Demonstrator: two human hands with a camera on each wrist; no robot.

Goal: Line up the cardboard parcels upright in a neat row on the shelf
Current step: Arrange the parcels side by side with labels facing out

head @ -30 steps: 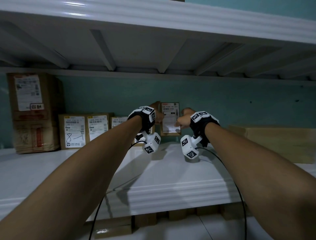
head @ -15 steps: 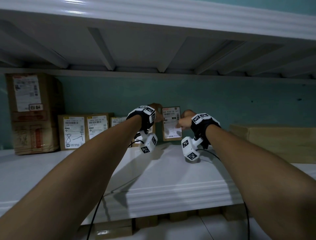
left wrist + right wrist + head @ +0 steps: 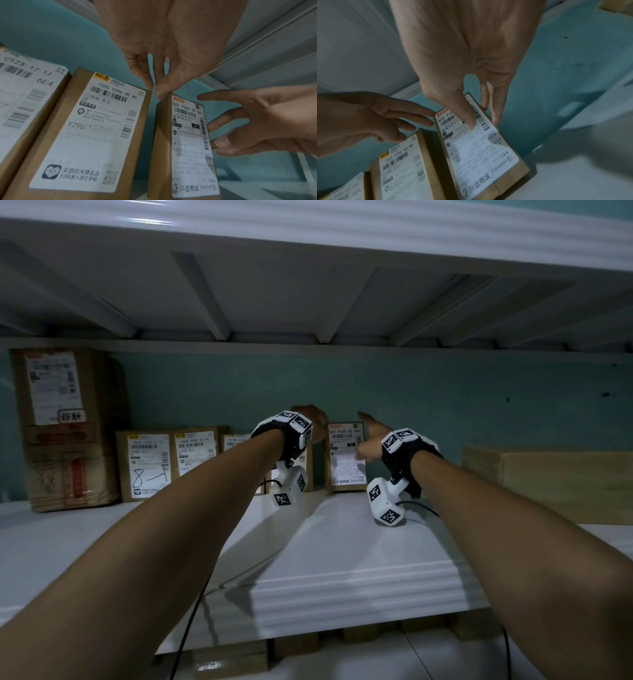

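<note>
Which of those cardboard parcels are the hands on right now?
The parcel labelled 660 P360, at the right end of the row. Both the left hand and right hand touch it; a gap separates it from its neighbour.

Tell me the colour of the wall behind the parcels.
Teal green wall, clearest in the head view.

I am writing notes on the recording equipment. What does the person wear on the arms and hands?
Both forearms are bare, with no sleeves. The left hand and the right hand wear no gloves. Each wrist carries a black band with white blocks on top bearing black-and-white square markers. Below each wrist hangs a white angular camera housing with the same markers. A thin black cable runs from it.
</note>
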